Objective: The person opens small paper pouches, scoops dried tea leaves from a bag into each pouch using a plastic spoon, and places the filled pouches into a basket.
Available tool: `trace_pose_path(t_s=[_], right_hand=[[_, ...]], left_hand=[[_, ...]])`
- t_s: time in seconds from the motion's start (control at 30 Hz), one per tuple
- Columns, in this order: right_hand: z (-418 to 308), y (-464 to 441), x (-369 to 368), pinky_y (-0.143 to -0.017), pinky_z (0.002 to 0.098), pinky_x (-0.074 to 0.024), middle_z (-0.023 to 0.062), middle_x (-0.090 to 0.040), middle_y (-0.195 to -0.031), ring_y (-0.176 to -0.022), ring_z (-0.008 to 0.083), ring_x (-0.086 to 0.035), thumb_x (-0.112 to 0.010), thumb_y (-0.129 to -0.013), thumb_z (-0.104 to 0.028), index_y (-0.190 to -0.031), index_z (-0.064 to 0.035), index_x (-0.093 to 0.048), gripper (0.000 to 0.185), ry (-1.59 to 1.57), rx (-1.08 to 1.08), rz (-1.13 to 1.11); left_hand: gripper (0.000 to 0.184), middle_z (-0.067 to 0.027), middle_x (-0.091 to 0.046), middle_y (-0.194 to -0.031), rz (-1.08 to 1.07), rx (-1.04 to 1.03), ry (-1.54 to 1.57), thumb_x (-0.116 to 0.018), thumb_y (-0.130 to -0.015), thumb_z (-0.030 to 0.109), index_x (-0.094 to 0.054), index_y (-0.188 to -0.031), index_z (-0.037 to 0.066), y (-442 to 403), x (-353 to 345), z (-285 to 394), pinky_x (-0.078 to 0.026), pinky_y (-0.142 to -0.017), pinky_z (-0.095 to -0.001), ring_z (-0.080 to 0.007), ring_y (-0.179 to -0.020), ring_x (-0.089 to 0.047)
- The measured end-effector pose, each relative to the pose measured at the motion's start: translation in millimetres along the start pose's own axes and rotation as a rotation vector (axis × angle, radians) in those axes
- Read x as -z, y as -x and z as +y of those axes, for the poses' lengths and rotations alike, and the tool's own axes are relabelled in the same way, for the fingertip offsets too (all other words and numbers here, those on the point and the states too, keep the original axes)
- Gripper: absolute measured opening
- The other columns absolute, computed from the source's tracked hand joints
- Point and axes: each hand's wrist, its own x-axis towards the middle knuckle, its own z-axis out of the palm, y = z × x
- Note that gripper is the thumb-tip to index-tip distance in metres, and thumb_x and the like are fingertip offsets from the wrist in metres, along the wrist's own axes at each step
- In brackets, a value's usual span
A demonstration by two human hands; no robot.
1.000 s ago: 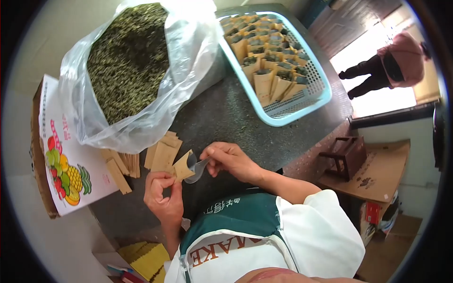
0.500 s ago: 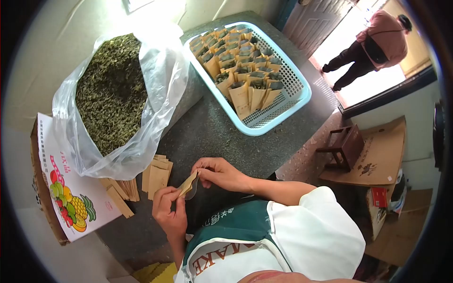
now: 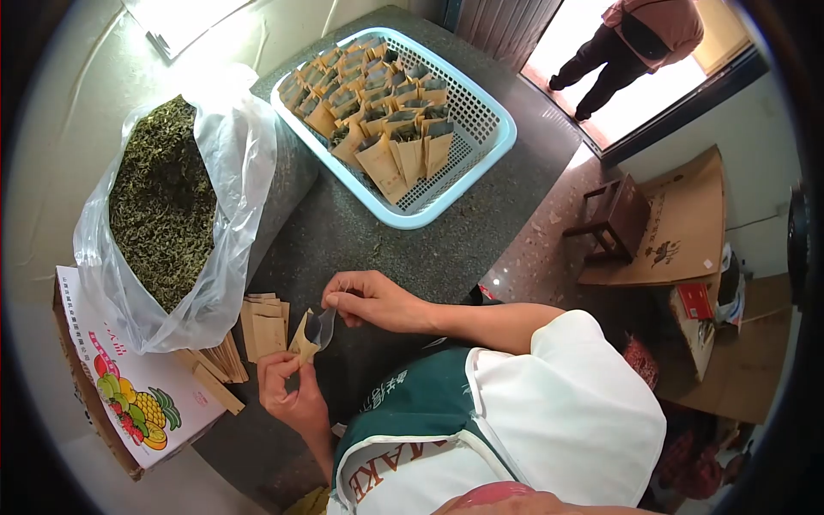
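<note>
My left hand is closed on the lower end of a small brown paper packet, held upright and slightly tilted. The packet's mouth is spread and dark inside. A clear, curved piece of plastic stands at the mouth; whether it is part of the packet I cannot tell. At its upper edge, the fingers of my right hand are pinched together. Flat brown packets lie beside my left hand. Further left, a big clear plastic bag holds dried green leaves.
A light blue basket at the back holds many filled paper packets. A fruit-printed carton and more flat packets are at the left. A small wooden stool and cardboard are at the right. A person stands in the doorway.
My right hand has moved up from the packet, and its mouth is now spread wider. My view has shifted, so the basket and leaf bag appear further left.
</note>
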Motion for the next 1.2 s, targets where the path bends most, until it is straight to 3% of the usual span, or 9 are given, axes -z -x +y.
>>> trace_pose_path(t_s=[0.33, 0.5, 0.67, 0.8, 0.93, 1.03, 1.13, 1.2], right_hand=[[1.5, 8.2, -1.1, -0.064, 0.0233, -0.0462, -0.0008, -0.057, -0.079, -0.071, 0.0067, -0.053, -0.053, -0.102, -0.024, -0.102, -0.0015, -0.061, 0.024, -0.033, 0.000, -0.019], [-43.8, 12.4, -6.6, -0.061, 0.0231, -0.0465, 0.0018, -0.061, -0.075, -0.067, 0.0082, -0.058, -0.057, -0.098, -0.021, -0.100, -0.0019, -0.066, 0.021, 0.120, -0.017, 0.106], [-76.5, 12.5, 2.9, -0.062, 0.0231, -0.0466, 0.0050, -0.062, -0.083, -0.067, 0.0090, -0.057, -0.053, -0.100, -0.012, -0.099, 0.0001, -0.064, 0.017, 0.215, 0.338, 0.218], [-98.9, 7.6, 6.3, -0.060, 0.0232, -0.0449, 0.0068, -0.057, -0.080, -0.066, 0.0107, -0.054, -0.053, -0.102, -0.020, -0.100, 0.0023, -0.061, 0.024, 0.189, 0.565, 0.103], [-109.5, 10.3, -9.9, -0.060, 0.0220, -0.0438, 0.0062, -0.057, -0.079, -0.065, 0.0094, -0.053, -0.056, -0.101, -0.024, -0.098, 0.0021, -0.061, 0.026, 0.297, 0.594, 0.087], [-113.8, 9.3, -18.6, -0.056, 0.0227, -0.0370, 0.0031, -0.056, -0.076, -0.061, 0.0076, -0.048, -0.060, -0.098, -0.017, -0.094, 0.0009, -0.063, 0.019, 0.493, 0.563, 0.042], [-112.9, 2.1, -31.5, -0.056, 0.0250, -0.0367, 0.0058, -0.055, -0.073, -0.062, 0.0123, -0.047, -0.060, -0.090, 0.001, -0.094, 0.0023, -0.063, 0.005, 0.614, 0.527, -0.078], [-109.8, 2.0, -36.4, -0.057, 0.0261, -0.0387, 0.0080, -0.056, -0.075, -0.063, 0.0150, -0.049, -0.058, -0.088, 0.006, -0.095, 0.0031, -0.062, 0.009, 0.577, 0.501, -0.093]], left_hand=[[0.022, -0.0104, -0.060, -0.080, -0.034, -0.036, -0.002, -0.072, -0.066, -0.013, -0.060, -0.078, 0.001, 2.9, -4.2, 8.8, -0.047, -0.067, -0.0329, -0.0250, -0.073, -0.060], [0.025, -0.0108, -0.063, -0.081, 0.068, -0.114, 0.076, -0.074, -0.064, -0.012, -0.062, -0.078, 0.006, -17.9, 12.1, 14.0, -0.049, -0.067, -0.0315, -0.0244, -0.073, -0.063], [0.029, -0.0083, -0.064, -0.082, 0.145, -0.178, 0.158, -0.075, -0.062, -0.013, -0.064, -0.080, 0.005, -25.8, 24.0, 13.1, -0.047, -0.062, -0.0287, -0.0220, -0.074, -0.061], [0.029, -0.0065, -0.063, -0.082, 0.174, -0.161, 0.125, -0.078, -0.061, -0.012, -0.062, -0.078, 0.006, -25.3, 26.7, 10.1, -0.046, -0.059, -0.0284, -0.0203, -0.072, -0.060], [0.030, -0.0062, -0.063, -0.081, 0.194, -0.155, 0.061, -0.077, -0.060, -0.012, -0.061, -0.077, 0.007, -22.9, 26.2, 6.7, -0.046, -0.060, -0.0296, -0.0209, -0.071, -0.059], [0.028, -0.0065, -0.063, -0.081, 0.188, -0.218, -0.009, -0.077, -0.060, -0.009, -0.061, -0.077, 0.007, -25.0, 25.5, 4.4, -0.046, -0.061, -0.0323, -0.0232, -0.071, -0.060], [0.024, -0.0092, -0.064, -0.096, 0.079, -0.321, -0.104, -0.076, -0.063, -0.003, -0.058, -0.075, 0.007, -33.2, 25.4, 10.9, -0.050, -0.069, -0.0375, -0.0289, -0.083, -0.063], [0.037, -0.0112, -0.063, -0.106, 0.023, -0.308, 0.002, -0.076, -0.065, 0.000, -0.056, -0.095, 0.007, -38.5, 20.2, 15.5, -0.051, -0.077, -0.0431, -0.0322, -0.091, -0.064]])
